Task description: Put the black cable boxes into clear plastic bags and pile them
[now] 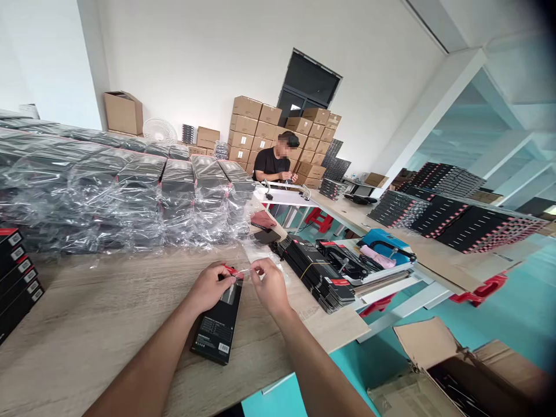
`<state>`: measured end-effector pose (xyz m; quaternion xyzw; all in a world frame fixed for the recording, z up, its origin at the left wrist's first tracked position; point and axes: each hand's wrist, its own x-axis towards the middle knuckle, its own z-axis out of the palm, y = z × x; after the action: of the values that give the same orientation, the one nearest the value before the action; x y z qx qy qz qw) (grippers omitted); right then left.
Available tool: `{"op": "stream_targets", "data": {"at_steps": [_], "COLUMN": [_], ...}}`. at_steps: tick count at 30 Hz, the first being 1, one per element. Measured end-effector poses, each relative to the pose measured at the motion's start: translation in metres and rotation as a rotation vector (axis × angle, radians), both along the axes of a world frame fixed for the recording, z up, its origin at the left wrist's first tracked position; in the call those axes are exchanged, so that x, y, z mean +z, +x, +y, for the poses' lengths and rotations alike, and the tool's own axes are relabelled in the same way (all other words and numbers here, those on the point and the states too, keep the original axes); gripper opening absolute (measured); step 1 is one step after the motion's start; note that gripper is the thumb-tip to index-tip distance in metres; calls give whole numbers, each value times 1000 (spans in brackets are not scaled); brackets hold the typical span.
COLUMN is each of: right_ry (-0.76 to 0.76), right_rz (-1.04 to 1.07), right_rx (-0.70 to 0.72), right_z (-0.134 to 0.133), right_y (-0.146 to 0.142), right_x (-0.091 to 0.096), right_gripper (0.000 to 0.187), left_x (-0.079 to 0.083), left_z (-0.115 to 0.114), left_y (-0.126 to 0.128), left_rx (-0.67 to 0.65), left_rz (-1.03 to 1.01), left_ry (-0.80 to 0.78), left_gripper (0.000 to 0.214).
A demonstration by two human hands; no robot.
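A slim black retail box with a red top edge lies on the wooden table, inside a clear plastic sleeve. My left hand is closed on the box's top end. My right hand pinches the thin strip or flap of the clear sleeve just right of that end. Both hands meet above the table's near right part.
Stacks of bagged black boxes fill the table's far side. More black boxes sit at the left edge. Flat black cartons lie to the right. An open cardboard box stands on the floor. A seated person works at a far table.
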<state>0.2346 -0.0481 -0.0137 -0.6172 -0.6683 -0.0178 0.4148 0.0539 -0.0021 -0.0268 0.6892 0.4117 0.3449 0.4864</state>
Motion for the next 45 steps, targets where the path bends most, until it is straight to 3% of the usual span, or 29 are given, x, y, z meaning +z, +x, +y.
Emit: {"op": "stream_targets", "data": {"at_steps": [2,6,9,12,16,22,27,33,41,43,45], "right_ry": [73,200,163,59,-63,-147,-106,-79,-118,-108,-112], "right_rz": [83,122,106,149,345,527,337,1,-301,-339,-345], "right_rx": [-68,-131,-61,93,251,251,197,191,234,172,19], "right_z": [5,12,14,14,16,18,13,6,-4,-5,-5], "right_y": [7,15,9,1,0,9,7,3,0,0,1], "right_x": [3,10,9,0,-13,-12,1,12,18,18,17], "right_gripper": [11,13,13,12,8,17,15,16,29,28,21], "left_x": [2,14,22,22,16,12,12,5,2,3,3], "left_z": [0,-2,-6,-9,-10,-7,-10,-10,-4,-4,-4], "left_y": [-2,-9,-15,-17,-12,-7,-3,4,1,1,2], "left_rx": [-12,-4,-153,-292,-243,-162,-110,-14,36,-16,-38], "left_rz": [-66,-327,-456,-478,-397,-223,-206,-215,-116,-117,-132], "left_ry": [-69,-358,-589,-683,-692,-668,-465,-348,-75,-90,-135], "left_gripper": [17,61,66,58,47,44,51,59,46,41,41]}}
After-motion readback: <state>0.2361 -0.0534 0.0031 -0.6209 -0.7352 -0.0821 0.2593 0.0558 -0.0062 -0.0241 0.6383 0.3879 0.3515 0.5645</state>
